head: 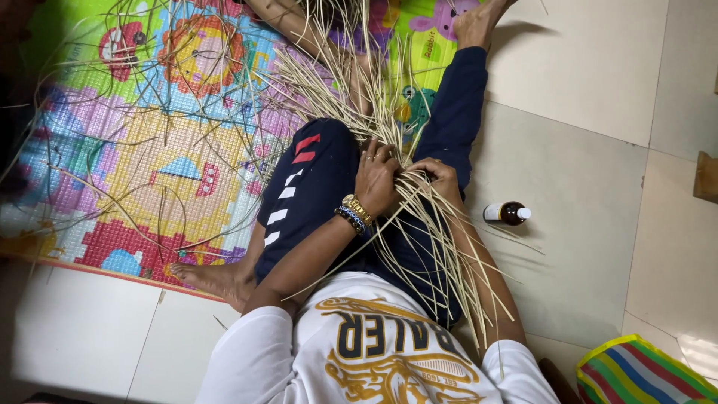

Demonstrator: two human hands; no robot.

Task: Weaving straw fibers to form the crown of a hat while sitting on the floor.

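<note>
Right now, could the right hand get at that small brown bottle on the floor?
Probably yes: the brown bottle lies on bare tile beside the right hand, nothing between, though that hand grips the straw strands.

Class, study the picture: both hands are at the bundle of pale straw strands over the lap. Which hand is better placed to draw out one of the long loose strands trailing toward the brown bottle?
Probably the right hand: it grips the straw strands on the brown bottle side, where the loose ends trail. The left hand lies across the bundle's other side.

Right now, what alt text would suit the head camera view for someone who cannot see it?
A seated person's left hand and right hand grip a bundle of pale straw strands over their lap. A colourful play mat and a small brown bottle lie nearby.
</note>
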